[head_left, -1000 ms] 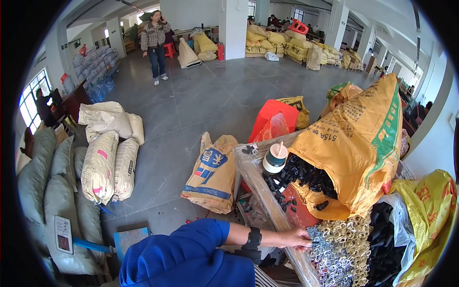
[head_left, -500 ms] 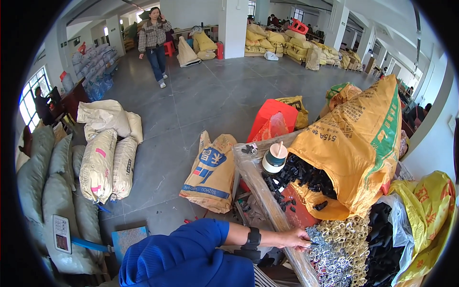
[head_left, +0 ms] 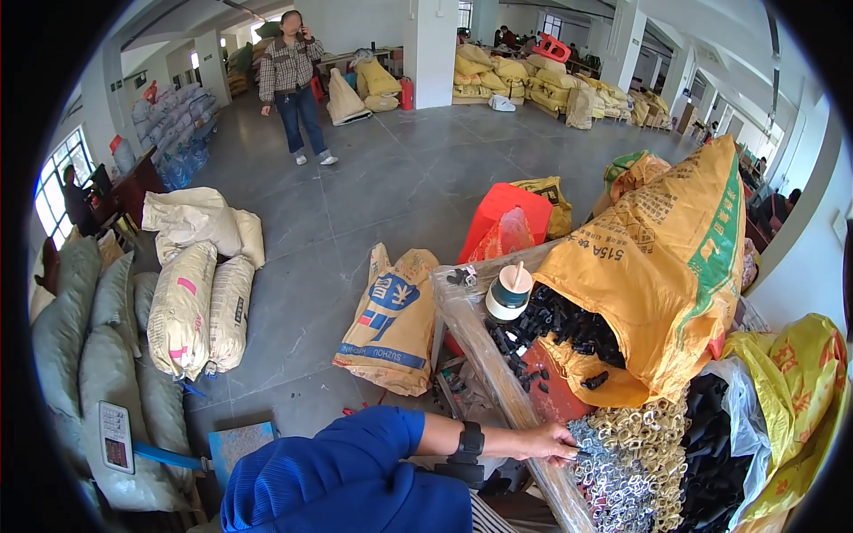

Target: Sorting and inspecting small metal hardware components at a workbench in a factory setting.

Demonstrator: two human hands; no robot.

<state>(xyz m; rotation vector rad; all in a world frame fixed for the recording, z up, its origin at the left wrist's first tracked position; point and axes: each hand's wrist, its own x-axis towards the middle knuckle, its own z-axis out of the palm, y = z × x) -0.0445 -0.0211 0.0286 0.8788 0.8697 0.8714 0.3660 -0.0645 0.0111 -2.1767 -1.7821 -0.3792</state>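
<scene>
head view, looking down: my left hand [head_left: 553, 441] reaches right across my body, the blue sleeve [head_left: 355, 471] pushed up and a black wrist strap [head_left: 468, 444] on the forearm. its fingers are narrow, tips touching the near left edge of the heap of silvery metal rings [head_left: 613, 475]; i cannot tell whether they pinch one. my right hand is out of sight.

the rings are small, shiny and tangled, grey-silver on the near side. a band of brass-coloured rings [head_left: 653, 426] lies just behind them on the worktop [head_left: 498, 373], whose edge is wrapped in clear plastic film. farther back, small black plastic parts [head_left: 555, 324] spill from a big yellow woven sack [head_left: 662, 266] lying on its side, with a green stripe and dark print. a white and green bottle-like container [head_left: 508, 293] stands among the black parts. a black heap in a clear bag [head_left: 715, 444] lies right of the rings, with a crumpled yellow bag [head_left: 795, 391] beyond it.

on the floor [head_left: 373, 186] left of the worktop leans a tan sack with blue print [head_left: 391, 324], and a red crate [head_left: 506, 218] stands behind it. far left are stacked cream sacks [head_left: 191, 302] and grey-green sacks [head_left: 80, 355], one with a small white label. a person in a checked shirt [head_left: 293, 84] stands far off.
</scene>
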